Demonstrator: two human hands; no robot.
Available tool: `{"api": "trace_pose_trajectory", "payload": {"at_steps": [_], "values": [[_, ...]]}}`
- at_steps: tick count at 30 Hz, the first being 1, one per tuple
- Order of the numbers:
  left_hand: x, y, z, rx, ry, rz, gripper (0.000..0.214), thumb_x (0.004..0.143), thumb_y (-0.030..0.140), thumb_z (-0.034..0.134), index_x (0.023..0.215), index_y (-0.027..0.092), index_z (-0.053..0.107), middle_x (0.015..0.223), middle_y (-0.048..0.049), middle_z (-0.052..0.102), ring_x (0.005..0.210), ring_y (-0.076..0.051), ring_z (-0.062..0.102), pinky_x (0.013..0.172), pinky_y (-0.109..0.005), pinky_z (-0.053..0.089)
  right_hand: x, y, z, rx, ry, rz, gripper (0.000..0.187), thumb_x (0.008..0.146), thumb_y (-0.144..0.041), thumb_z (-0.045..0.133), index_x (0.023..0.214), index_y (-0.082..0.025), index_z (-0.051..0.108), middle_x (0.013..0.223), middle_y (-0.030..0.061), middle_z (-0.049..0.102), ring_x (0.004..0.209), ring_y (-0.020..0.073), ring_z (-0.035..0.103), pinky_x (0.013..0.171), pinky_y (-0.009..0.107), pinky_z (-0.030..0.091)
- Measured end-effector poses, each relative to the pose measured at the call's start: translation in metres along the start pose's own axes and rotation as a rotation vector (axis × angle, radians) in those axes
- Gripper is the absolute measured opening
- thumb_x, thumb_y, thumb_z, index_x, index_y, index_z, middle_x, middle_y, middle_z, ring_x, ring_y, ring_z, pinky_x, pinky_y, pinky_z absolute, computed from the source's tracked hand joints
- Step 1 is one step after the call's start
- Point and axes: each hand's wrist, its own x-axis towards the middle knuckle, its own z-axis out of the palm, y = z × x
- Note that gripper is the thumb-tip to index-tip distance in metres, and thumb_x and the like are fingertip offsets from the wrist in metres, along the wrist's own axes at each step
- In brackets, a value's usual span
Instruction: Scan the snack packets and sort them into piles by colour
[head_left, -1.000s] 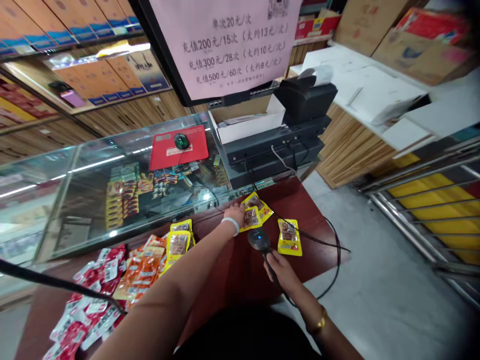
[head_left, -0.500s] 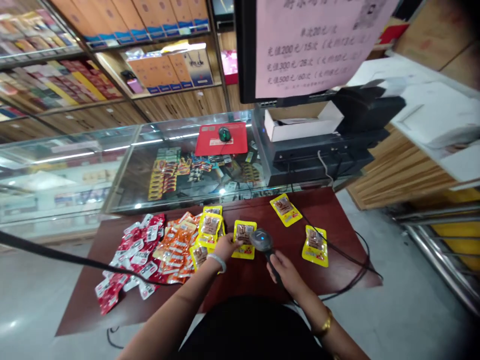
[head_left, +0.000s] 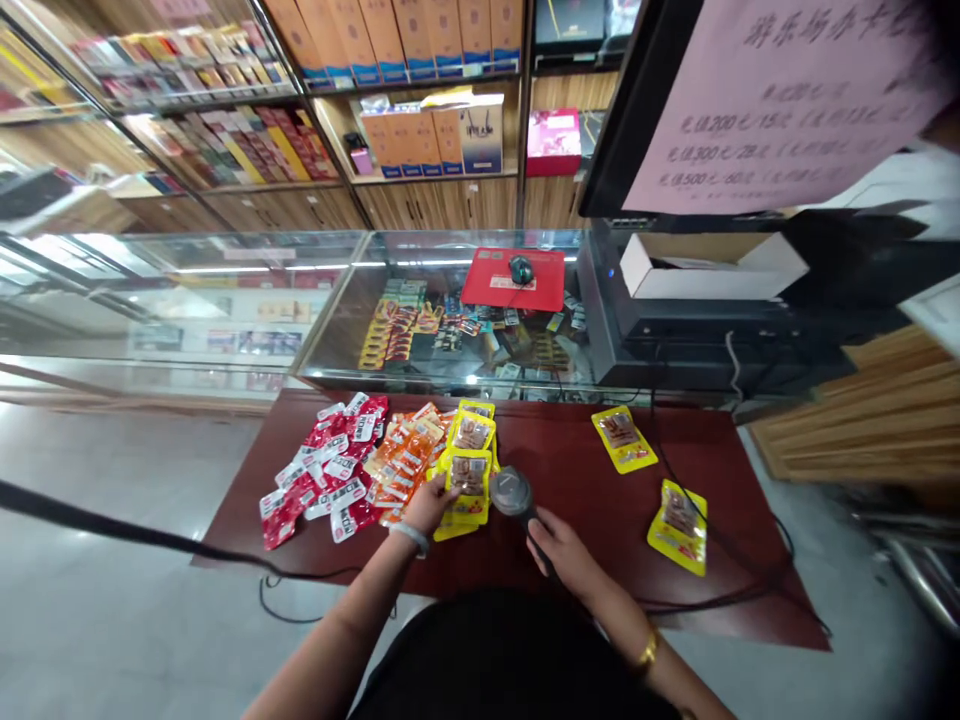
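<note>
My left hand (head_left: pixel 427 503) pinches the left edge of a yellow snack packet (head_left: pixel 469 474), over a pile of other yellow packets (head_left: pixel 463 518). In my right hand (head_left: pixel 561 548) is the handle of a grey barcode scanner (head_left: pixel 511 491); its head is just right of the held packet. Orange packets (head_left: pixel 405 462) lie heaped left of the yellow ones. Farther left is a spread of red and white packets (head_left: pixel 330 470). Two separate yellow packets, one upper (head_left: pixel 624 439) and one lower (head_left: pixel 679 527), lie on the right of the dark red table (head_left: pixel 570 440).
Behind the table stands a glass display counter (head_left: pixel 330 330) with a red mouse pad (head_left: pixel 480 291) and a mouse (head_left: pixel 521 269). A white open box (head_left: pixel 705 283) sits on a black machine at right, below a monitor with a pink sign (head_left: pixel 780 110). Black cables cross the table's right side.
My left hand has carried the yellow packet left onto the yellow pile. The scanner has followed to the left in my right hand. The view has swung to the left.
</note>
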Motion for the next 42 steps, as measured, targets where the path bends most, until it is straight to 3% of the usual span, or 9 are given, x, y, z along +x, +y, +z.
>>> {"api": "trace_pose_trajectory", "payload": {"at_steps": [5,8,14,18,20,23,33,38,42], "values": [[0.001,-0.025,-0.029,0.007,0.015,-0.043,0.030,0.074,0.045,0.065,0.084,0.017,0.065,0.077,-0.0024,0.070,0.082,-0.021,0.065,0.074,-0.028,0.050,0.002,0.003,0.002,-0.015,-0.007,-0.005,0.060,0.080,-0.072,0.055,0.104,-0.017,0.056,0.049,-0.0099,0.042,0.038,0.0081,0.033,0.039,0.021,0.025],[-0.002,-0.030,-0.038,0.184,0.117,-0.122,0.023,0.077,0.039,0.064,0.086,0.018,0.063,0.081,-0.0029,0.069,0.081,-0.020,0.065,0.073,-0.028,0.049,0.001,0.000,0.002,-0.020,0.004,0.004,0.060,0.077,-0.074,0.057,0.100,-0.019,0.057,0.048,-0.0100,0.042,0.037,0.0084,0.033,0.039,0.021,0.026],[-0.011,-0.017,-0.025,0.385,0.366,-0.084,0.050,0.074,0.027,0.068,0.118,0.016,0.050,0.108,-0.0119,0.062,0.104,-0.027,0.062,0.087,-0.037,0.050,-0.003,-0.003,-0.004,-0.003,0.054,0.010,0.058,0.075,-0.074,0.058,0.095,-0.020,0.055,0.051,-0.0094,0.043,0.038,0.0080,0.033,0.039,0.021,0.027],[-0.012,-0.002,-0.006,0.448,0.503,0.060,0.073,0.074,0.028,0.068,0.138,0.018,0.033,0.134,-0.0167,0.045,0.126,-0.031,0.048,0.102,-0.047,0.044,-0.007,0.000,-0.012,0.028,0.078,0.005,0.055,0.075,-0.074,0.058,0.089,-0.021,0.054,0.051,-0.0093,0.042,0.040,0.0081,0.034,0.039,0.020,0.028],[-0.008,0.010,0.007,0.488,0.501,0.168,0.074,0.076,0.030,0.066,0.141,0.018,0.031,0.136,-0.0167,0.041,0.129,-0.032,0.045,0.106,-0.049,0.041,-0.009,0.001,-0.018,0.043,0.093,-0.002,0.056,0.074,-0.075,0.058,0.088,-0.021,0.054,0.051,-0.0095,0.043,0.040,0.0079,0.035,0.039,0.020,0.028],[0.003,0.037,0.037,0.506,0.380,0.290,0.065,0.079,0.029,0.063,0.138,0.018,0.037,0.130,-0.0152,0.047,0.124,-0.032,0.049,0.105,-0.048,0.043,-0.013,0.002,-0.030,0.070,0.137,-0.015,0.057,0.074,-0.075,0.058,0.089,-0.020,0.054,0.051,-0.0095,0.045,0.039,0.0076,0.036,0.038,0.019,0.028],[0.066,0.167,0.174,0.548,-0.108,0.677,0.059,0.079,0.013,0.056,0.137,0.019,0.044,0.139,-0.0132,0.046,0.126,-0.023,0.049,0.109,-0.039,0.039,-0.035,0.017,-0.104,0.245,0.410,-0.052,0.053,0.076,-0.072,0.058,0.088,-0.021,0.052,0.054,-0.0086,0.048,0.038,0.0073,0.037,0.038,0.021,0.030],[0.116,0.229,0.221,0.689,-0.130,0.555,0.055,0.083,0.031,0.063,0.134,0.015,0.048,0.137,-0.0178,0.051,0.123,-0.027,0.052,0.104,-0.036,0.039,-0.046,0.027,-0.133,0.330,0.509,-0.079,0.048,0.078,-0.068,0.060,0.082,-0.022,0.049,0.055,-0.0085,0.046,0.039,0.0069,0.037,0.039,0.020,0.030],[0.140,0.248,0.241,0.738,-0.055,0.382,0.058,0.080,0.041,0.067,0.125,0.008,0.052,0.127,-0.0236,0.056,0.115,-0.029,0.058,0.095,-0.034,0.042,-0.050,0.035,-0.138,0.384,0.530,-0.069,0.050,0.077,-0.069,0.061,0.089,-0.021,0.051,0.056,-0.0084,0.047,0.039,0.0068,0.037,0.038,0.020,0.030]]}}
